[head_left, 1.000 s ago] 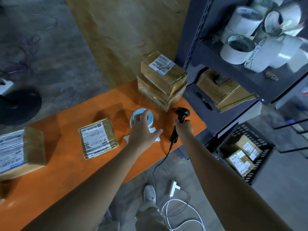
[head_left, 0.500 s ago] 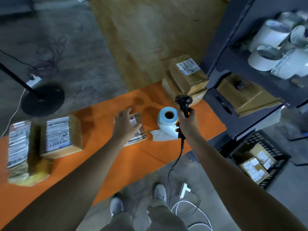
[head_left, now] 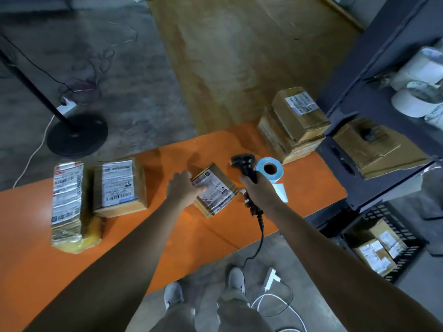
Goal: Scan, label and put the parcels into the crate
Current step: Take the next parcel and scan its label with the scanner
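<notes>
A small brown parcel [head_left: 217,190] with a white shipping label lies in the middle of the orange table [head_left: 167,231]. My left hand [head_left: 183,190] rests on its left end, thumb laid over the label. My right hand [head_left: 260,191] grips a black corded barcode scanner [head_left: 244,162] just right of the parcel, its head over the table. Behind the scanner stands a blue-edged label roll [head_left: 269,169]. Two larger labelled parcels [head_left: 118,185] [head_left: 68,204] lie at the table's left. A stack of parcels [head_left: 293,123] sits at the back right. A black crate [head_left: 383,245] on the floor holds labelled parcels.
A dark metal shelf unit [head_left: 374,97] at the right carries tape rolls [head_left: 417,92] and flattened cardboard. A black round stand base [head_left: 76,135] with a pole stands on the floor at left. White cables [head_left: 271,300] lie by my feet.
My left hand left the label roll and moved left onto the small parcel. My right hand lifted the scanner and swung it over toward the parcel. The view shifted left.
</notes>
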A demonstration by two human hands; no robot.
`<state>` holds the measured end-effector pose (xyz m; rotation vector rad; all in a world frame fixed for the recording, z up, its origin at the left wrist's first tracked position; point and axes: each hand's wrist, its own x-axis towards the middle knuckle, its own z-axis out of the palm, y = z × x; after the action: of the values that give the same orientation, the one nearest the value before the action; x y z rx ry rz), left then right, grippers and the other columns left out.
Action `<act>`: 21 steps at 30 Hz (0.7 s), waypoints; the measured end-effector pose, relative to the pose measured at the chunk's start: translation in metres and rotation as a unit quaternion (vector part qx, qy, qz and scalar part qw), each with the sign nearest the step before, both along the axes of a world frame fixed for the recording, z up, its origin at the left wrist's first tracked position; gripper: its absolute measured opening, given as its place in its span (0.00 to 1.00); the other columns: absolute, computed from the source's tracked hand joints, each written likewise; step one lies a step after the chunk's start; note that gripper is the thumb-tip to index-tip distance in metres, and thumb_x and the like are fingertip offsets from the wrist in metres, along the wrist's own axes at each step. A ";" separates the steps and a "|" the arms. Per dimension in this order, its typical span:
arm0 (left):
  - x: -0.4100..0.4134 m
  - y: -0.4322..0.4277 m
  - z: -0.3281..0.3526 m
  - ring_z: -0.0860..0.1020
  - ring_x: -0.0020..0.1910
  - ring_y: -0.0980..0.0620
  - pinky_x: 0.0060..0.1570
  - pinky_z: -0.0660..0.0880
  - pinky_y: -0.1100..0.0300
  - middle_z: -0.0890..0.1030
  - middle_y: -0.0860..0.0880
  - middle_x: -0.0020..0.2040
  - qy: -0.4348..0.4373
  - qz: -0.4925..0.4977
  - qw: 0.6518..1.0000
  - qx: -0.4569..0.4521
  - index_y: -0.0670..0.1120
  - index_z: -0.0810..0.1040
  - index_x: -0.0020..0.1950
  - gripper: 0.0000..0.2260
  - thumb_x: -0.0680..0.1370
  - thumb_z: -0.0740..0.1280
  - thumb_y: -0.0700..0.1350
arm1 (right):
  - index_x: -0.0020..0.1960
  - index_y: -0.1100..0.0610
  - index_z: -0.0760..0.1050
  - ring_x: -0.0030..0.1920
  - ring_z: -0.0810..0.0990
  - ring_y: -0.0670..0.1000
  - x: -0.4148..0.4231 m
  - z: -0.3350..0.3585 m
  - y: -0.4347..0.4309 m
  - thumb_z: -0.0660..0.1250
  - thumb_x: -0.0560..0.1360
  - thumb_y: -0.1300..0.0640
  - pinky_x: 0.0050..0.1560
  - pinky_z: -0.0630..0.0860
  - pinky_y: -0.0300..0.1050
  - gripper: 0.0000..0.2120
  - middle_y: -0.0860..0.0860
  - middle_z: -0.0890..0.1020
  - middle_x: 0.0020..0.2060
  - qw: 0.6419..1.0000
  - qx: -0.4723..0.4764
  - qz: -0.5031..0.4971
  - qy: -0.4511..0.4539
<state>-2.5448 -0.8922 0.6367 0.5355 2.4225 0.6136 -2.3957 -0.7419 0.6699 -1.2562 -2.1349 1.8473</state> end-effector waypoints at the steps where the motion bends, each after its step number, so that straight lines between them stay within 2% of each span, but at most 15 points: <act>1: -0.001 -0.003 0.001 0.78 0.56 0.42 0.54 0.76 0.48 0.78 0.41 0.58 -0.001 0.013 1.000 0.018 0.40 0.75 0.62 0.22 0.75 0.70 0.54 | 0.49 0.53 0.71 0.27 0.75 0.50 -0.002 -0.001 -0.002 0.64 0.78 0.50 0.25 0.72 0.40 0.07 0.53 0.74 0.31 1.000 0.001 0.005 -0.003; 3: -0.002 -0.005 0.003 0.80 0.48 0.42 0.46 0.77 0.50 0.82 0.41 0.50 0.012 0.029 0.998 0.046 0.40 0.78 0.53 0.13 0.77 0.68 0.48 | 0.49 0.52 0.71 0.25 0.75 0.48 -0.006 -0.004 -0.006 0.64 0.78 0.49 0.25 0.72 0.40 0.07 0.53 0.74 0.31 1.000 0.003 0.015 -0.005; 6: -0.004 -0.007 0.006 0.79 0.43 0.44 0.39 0.73 0.54 0.82 0.43 0.44 0.010 0.041 0.998 0.056 0.42 0.78 0.46 0.07 0.78 0.67 0.45 | 0.54 0.53 0.71 0.25 0.75 0.46 -0.009 -0.009 -0.011 0.63 0.79 0.49 0.26 0.73 0.40 0.09 0.53 0.75 0.32 0.999 0.013 0.031 -0.004; 11: -0.011 -0.009 0.001 0.77 0.41 0.50 0.32 0.67 0.60 0.79 0.49 0.42 -0.001 0.070 0.995 0.069 0.45 0.78 0.48 0.05 0.79 0.66 0.46 | 0.51 0.51 0.71 0.25 0.75 0.45 -0.012 -0.015 -0.011 0.63 0.78 0.49 0.26 0.73 0.38 0.06 0.52 0.76 0.31 0.997 0.046 0.063 -0.002; 14: -0.010 -0.008 -0.002 0.74 0.34 0.50 0.31 0.66 0.61 0.76 0.48 0.36 -0.004 0.077 0.994 0.082 0.43 0.76 0.43 0.07 0.79 0.63 0.43 | 0.49 0.52 0.71 0.28 0.75 0.49 -0.012 -0.017 -0.008 0.64 0.78 0.48 0.28 0.74 0.42 0.07 0.51 0.75 0.30 0.995 0.073 0.072 -0.008; 16: -0.007 -0.006 -0.006 0.72 0.30 0.52 0.27 0.65 0.61 0.76 0.49 0.34 -0.018 0.104 0.990 0.093 0.43 0.75 0.43 0.07 0.79 0.62 0.43 | 0.50 0.52 0.71 0.30 0.76 0.51 -0.011 -0.019 -0.008 0.64 0.78 0.48 0.30 0.75 0.44 0.08 0.50 0.74 0.30 0.996 0.064 0.055 -0.005; 19: -0.001 -0.004 -0.013 0.74 0.32 0.53 0.25 0.66 0.61 0.76 0.48 0.38 -0.031 0.135 0.986 0.096 0.45 0.73 0.46 0.05 0.80 0.61 0.44 | 0.51 0.52 0.71 0.31 0.77 0.50 -0.012 -0.019 -0.006 0.64 0.78 0.48 0.30 0.76 0.43 0.08 0.50 0.75 0.32 0.998 0.054 0.038 0.004; 21: 0.003 -0.004 -0.019 0.78 0.37 0.49 0.28 0.74 0.57 0.77 0.47 0.42 -0.049 0.151 0.982 0.104 0.44 0.72 0.50 0.04 0.81 0.61 0.44 | 0.51 0.52 0.71 0.31 0.77 0.50 -0.014 -0.017 -0.005 0.63 0.79 0.48 0.30 0.76 0.42 0.07 0.51 0.75 0.32 0.998 0.056 0.040 0.002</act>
<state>-2.5421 -0.8958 0.6178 0.2102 2.3770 1.0050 -2.4094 -0.7465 0.6525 -1.1605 -2.2822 1.7293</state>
